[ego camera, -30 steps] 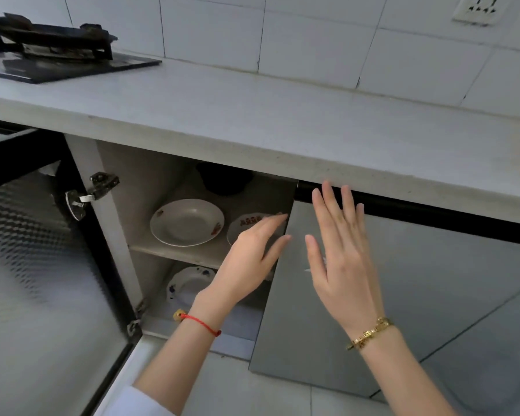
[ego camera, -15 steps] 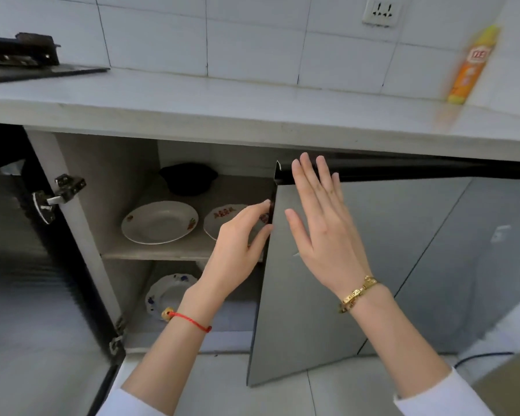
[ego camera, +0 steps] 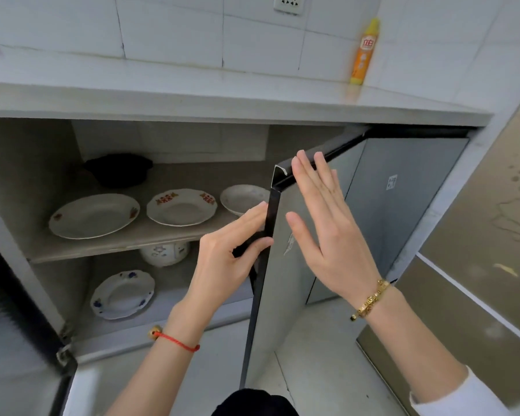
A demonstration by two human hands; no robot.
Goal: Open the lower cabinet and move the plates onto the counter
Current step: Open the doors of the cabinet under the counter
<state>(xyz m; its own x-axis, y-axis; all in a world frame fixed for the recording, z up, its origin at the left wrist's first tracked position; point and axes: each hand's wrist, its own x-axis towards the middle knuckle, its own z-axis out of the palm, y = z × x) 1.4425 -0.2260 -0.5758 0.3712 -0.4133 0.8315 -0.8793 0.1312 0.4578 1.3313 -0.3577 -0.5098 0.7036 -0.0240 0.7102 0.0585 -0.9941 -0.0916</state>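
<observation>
- Three plates [ego camera: 94, 216] sit in a row on the cabinet shelf [ego camera: 126, 243].
- A pot [ego camera: 117, 170] stands behind them.
- Below the shelf lies another plate [ego camera: 122, 295].

One head-worn wide-angle camera looked forward and down from close range, facing the bench [ego camera: 222, 97] edge and the open lower cabinet [ego camera: 168, 151] beneath. The tiled wall [ego camera: 192, 31] filled the top, the floor [ego camera: 327, 355] the bottom.
</observation>
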